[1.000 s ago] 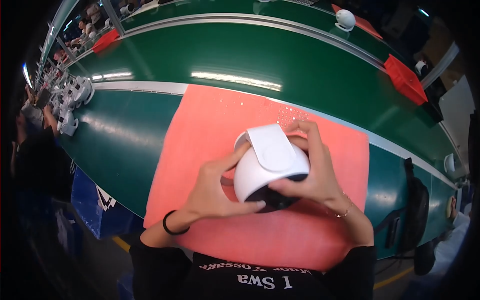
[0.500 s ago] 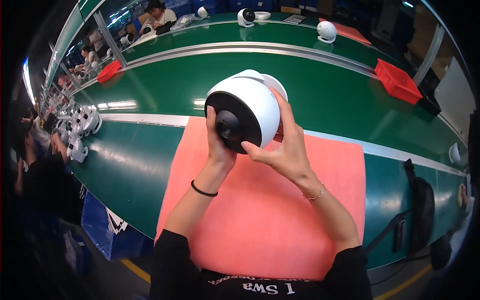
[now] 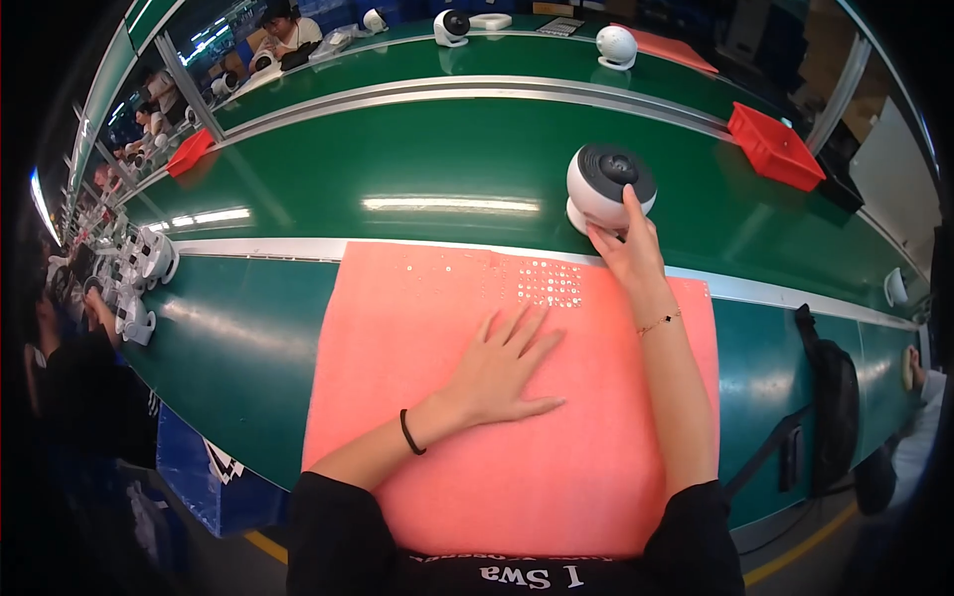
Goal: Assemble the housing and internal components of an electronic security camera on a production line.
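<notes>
A round white security camera with a black front stands tilted upward on the green belt, just past the pink mat. My right hand grips it from the near right side, a finger on the black face and the thumb low on the white shell. My left hand lies open on the pink mat, fingers spread, holding nothing. Beyond its fingertips, small silvery round stickers or studs sit in rows on the mat; which they are I cannot tell.
Red trays stand at the right and left of the belt. More cameras sit on the far bench and pile up at the left. A black bag lies at the right. Other people work at the left.
The camera has gone from both hands above the mat to the belt at the right, held by my right hand alone. My left hand let go and came down flat on the mat.
</notes>
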`<state>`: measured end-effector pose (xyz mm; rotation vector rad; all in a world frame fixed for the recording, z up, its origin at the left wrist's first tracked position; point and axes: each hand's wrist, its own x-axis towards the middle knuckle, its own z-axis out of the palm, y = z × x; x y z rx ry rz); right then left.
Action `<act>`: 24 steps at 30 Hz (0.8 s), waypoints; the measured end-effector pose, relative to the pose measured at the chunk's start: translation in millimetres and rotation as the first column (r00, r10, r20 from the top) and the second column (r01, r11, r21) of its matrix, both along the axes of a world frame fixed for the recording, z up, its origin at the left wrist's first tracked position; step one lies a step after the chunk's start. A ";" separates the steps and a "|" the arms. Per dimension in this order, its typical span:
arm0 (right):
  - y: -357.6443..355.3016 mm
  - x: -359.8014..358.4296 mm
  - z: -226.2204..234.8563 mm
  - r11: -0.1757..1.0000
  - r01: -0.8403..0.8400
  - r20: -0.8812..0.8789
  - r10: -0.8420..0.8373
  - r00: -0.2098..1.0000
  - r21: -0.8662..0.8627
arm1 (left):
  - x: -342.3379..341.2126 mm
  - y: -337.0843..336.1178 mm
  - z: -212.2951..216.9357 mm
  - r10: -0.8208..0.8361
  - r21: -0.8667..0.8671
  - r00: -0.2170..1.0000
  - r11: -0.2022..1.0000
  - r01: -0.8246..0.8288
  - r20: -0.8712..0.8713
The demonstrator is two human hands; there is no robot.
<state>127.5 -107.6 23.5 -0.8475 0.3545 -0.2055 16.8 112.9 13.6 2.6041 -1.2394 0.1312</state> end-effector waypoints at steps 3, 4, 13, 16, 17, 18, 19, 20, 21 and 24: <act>0.6 -13.2 2.6 0.978 -0.207 0.019 0.207 0.978 0.038 | -1.0 0.2 -0.4 0.006 0.008 1.000 1.000 -0.006 -0.024; 11.2 -17.0 5.7 0.983 -0.162 -0.066 0.168 0.984 0.092 | -1.1 0.8 -0.7 0.007 0.008 1.000 1.000 -0.007 -0.028; 38.6 -21.1 -19.0 0.045 0.045 0.060 0.457 0.887 -0.998 | -3.2 -1.6 -1.4 0.011 -0.005 0.998 1.000 -0.011 -0.055; 45.0 -29.0 -26.0 -0.065 0.270 0.209 0.470 0.857 -0.961 | -3.8 -0.7 -1.9 0.016 -0.011 0.997 1.000 -0.017 -0.071; 47.0 -31.5 -25.7 -0.063 0.259 0.199 0.474 0.858 -0.964 | -3.5 0.3 0.3 0.019 -0.004 0.998 1.000 -0.019 -0.058; 48.8 -34.2 -24.6 -0.040 0.263 0.214 0.473 0.854 -0.964 | -3.6 1.1 1.9 0.022 0.004 0.999 1.000 -0.022 -0.046; 48.3 -35.5 -25.1 -0.022 0.269 0.229 0.465 0.855 -0.963 | -2.4 1.3 2.0 0.018 0.002 0.998 1.000 -0.018 -0.055; 47.0 -36.0 -27.1 -0.024 0.261 0.221 0.462 0.859 -0.965 | -1.6 1.5 1.9 0.016 -0.005 0.999 1.000 -0.016 -0.050; 45.5 -36.2 -28.9 -0.008 0.272 0.237 0.466 0.852 -0.962 | -1.0 1.1 1.7 0.014 -0.012 0.999 1.000 -0.014 -0.044; 44.3 -36.9 -29.0 0.028 0.249 0.233 0.461 0.856 -0.968 | -0.4 1.6 1.7 0.012 -0.010 0.999 1.000 -0.013 -0.044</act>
